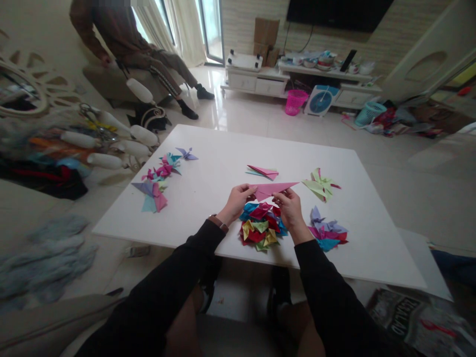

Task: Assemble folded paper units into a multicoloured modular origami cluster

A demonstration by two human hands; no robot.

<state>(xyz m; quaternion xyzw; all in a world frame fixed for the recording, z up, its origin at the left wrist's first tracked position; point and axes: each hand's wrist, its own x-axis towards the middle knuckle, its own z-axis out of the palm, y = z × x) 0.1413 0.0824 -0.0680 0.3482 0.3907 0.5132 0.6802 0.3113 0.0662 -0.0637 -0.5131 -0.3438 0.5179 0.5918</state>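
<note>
The left hand (238, 201) pinches the left end of a pink folded paper (273, 189), the right hand (290, 208) its lower edge, both nearly closed, over the white table (211, 153), just beyond a colourful paper heap (260, 228). Low to my right, pale lettering (404, 315) reads perhaps "ZGSALAD", though it's blurred.

Tabletop (208, 171) passable outside left hand (238, 199) — paper pile (261, 226) blocks inside.

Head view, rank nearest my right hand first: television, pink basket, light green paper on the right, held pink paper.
1. Pink paper, in your right hand.
2. Light green paper, rightward.
3. Pink basket, beyond the table.
4. Television, at the back.
</note>
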